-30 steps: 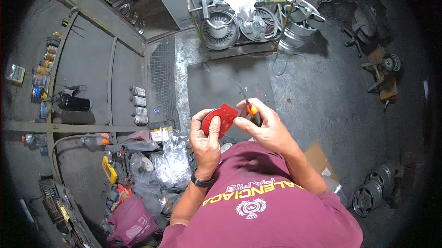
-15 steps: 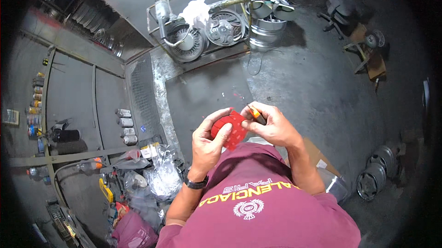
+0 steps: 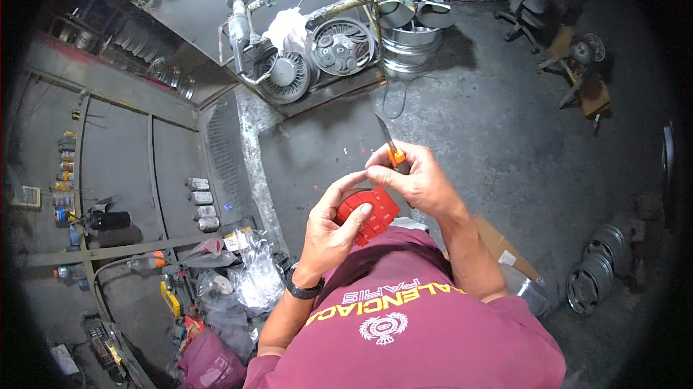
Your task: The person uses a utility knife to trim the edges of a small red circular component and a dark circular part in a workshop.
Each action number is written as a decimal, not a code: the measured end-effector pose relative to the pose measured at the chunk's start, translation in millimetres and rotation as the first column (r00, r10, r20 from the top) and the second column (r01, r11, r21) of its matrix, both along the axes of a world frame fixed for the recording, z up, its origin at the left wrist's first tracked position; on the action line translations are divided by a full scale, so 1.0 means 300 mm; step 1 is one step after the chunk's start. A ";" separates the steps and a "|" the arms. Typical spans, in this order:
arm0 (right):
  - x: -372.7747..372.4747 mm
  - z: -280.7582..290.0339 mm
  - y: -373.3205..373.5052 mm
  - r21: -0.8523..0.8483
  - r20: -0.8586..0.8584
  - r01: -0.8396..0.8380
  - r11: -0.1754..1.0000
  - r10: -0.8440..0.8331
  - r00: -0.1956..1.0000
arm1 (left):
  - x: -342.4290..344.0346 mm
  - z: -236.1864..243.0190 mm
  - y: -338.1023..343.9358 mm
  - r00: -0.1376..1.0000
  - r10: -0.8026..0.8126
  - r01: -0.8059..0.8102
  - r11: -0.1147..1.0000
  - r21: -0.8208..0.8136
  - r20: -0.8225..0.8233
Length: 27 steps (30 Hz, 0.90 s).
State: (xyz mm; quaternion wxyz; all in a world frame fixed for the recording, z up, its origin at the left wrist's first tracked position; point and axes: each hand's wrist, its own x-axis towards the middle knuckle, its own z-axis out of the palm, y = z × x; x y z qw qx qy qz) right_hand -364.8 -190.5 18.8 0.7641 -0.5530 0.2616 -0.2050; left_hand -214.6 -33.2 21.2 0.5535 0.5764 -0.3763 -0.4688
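Note:
My left hand (image 3: 330,224) is closed on a red sheet (image 3: 375,217) with pale printed marks and lines across it; the thumb presses on its face and the fingers go behind. One edge of the sheet curves, and the far corner sticks out to the right. My right hand (image 3: 422,181) grips an orange and black utility knife (image 3: 396,159). Its dark blade points up and away from the sheet. The right fingertips are close to the left fingertips at the sheet's upper edge; whether they touch it I cannot tell.
Ahead stands a metal frame (image 3: 317,10) with wheel rims (image 3: 343,46) and a white cloth (image 3: 287,30). A silver rim (image 3: 411,50) stands beside it. Spray cans (image 3: 204,205) and plastic bags (image 3: 256,273) lie at left. More rims (image 3: 590,284) lean at right.
My right hand has turned the knife so its blade now points up, away from the red sheet. The left hand has tilted the sheet, and the view has shifted slightly.

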 end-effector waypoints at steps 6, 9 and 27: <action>0.004 -0.018 -0.037 -0.277 -0.009 0.219 0.936 -0.231 0.973 | -0.006 0.003 -0.014 0.998 0.035 -0.035 0.999 0.004 -0.054; 0.049 0.004 -0.029 -0.220 0.057 0.146 0.965 -0.136 0.989 | 0.026 -0.025 -0.010 1.000 0.008 -0.008 1.000 -0.023 -0.005; 0.251 -0.005 -0.014 -0.261 -0.162 -0.126 0.957 0.085 0.983 | 0.248 -0.021 0.067 0.902 0.031 -0.014 0.999 0.041 -0.432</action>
